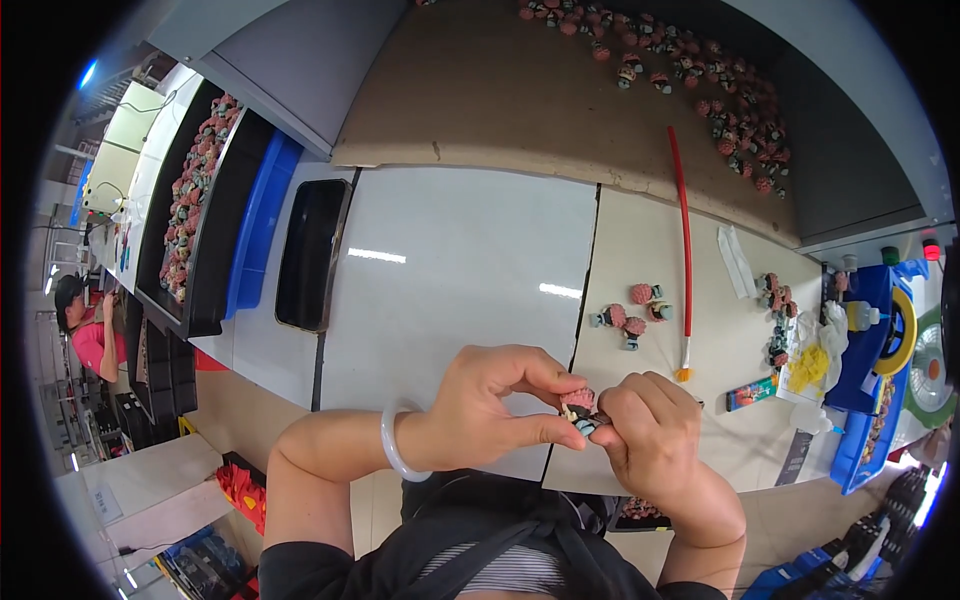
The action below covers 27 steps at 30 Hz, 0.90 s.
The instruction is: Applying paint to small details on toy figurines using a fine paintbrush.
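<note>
Between the thumb and index finger of my left hand (482, 412) is a small figurine (579, 402) with a bumpy pink top and a pale blue-grey lower part. It is held just above the near edge of the table. My right hand (652, 432) is closed in a pinch right against the figurine's side. A thin dark bit shows at its fingertips, but what those fingers grip is mostly hidden. Several similar loose figurines (634, 327) lie on the table beyond my hands. A red-handled brush (685, 240) lies to their right, bristles toward me.
At the back, a brown-floored bin (480, 100) holds many figurines. A black phone (312, 255) lies left, beside a blue tray (262, 225) and a black tray (208, 215) of figurines. Rightward are a small box (752, 393), plastic bag (833, 335) and blue bin (852, 440). Another person (95, 330) works far left.
</note>
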### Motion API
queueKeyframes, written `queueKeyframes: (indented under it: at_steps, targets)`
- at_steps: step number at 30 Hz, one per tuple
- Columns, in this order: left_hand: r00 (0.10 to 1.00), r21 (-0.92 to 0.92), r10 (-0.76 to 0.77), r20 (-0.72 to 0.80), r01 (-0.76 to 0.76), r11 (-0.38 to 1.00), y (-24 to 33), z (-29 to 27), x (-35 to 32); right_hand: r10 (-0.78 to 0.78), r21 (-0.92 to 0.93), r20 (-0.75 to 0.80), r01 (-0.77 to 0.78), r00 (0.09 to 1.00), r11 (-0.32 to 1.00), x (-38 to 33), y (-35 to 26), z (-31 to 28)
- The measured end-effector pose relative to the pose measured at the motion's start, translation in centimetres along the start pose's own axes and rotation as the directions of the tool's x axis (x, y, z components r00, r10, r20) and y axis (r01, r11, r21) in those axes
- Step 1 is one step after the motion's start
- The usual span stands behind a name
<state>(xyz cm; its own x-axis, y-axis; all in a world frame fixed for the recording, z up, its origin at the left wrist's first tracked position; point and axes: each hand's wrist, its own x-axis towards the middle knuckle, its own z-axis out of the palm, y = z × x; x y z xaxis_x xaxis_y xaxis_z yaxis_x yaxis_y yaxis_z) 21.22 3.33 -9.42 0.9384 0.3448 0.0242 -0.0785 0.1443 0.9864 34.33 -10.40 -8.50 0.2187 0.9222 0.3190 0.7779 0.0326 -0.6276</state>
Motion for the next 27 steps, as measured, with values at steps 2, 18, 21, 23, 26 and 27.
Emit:
queueKeyframes:
  at_steps: [2,18,21,23,26,27]
  targets:
    - [1.000,0.004,0.007,0.002,-0.007,1.000,-0.08,-0.08,0.11,0.003,-0.009,0.005,-0.003,1.000,1.000,0.05,0.09,0.03]
    - [1.000,-0.083,0.003,0.015,-0.001,0.997,-0.29,0.35,0.00,0.004,-0.011,-0.053,-0.005,0.999,1.000,0.00,0.39,0.27]
    - [1.000,-0.111,0.029,0.010,-0.027,0.993,-0.48,0.41,-0.03,-0.042,-0.059,-0.042,0.039,0.998,0.997,0.04,0.42,-0.01]
    - [1.000,-0.111,0.028,0.013,-0.026,0.993,-0.36,0.37,-0.03,-0.057,-0.085,-0.023,0.055,0.998,0.995,0.09,0.41,-0.04]
    - [0.999,-0.121,0.031,0.015,-0.029,0.992,-0.47,0.39,-0.02,-0.028,-0.072,-0.072,0.023,0.997,0.997,0.06,0.33,0.08]
    - [0.999,-0.128,0.036,0.010,-0.034,0.991,-0.51,0.38,-0.04,-0.002,-0.060,-0.052,-0.001,0.999,0.998,0.07,0.20,0.00]
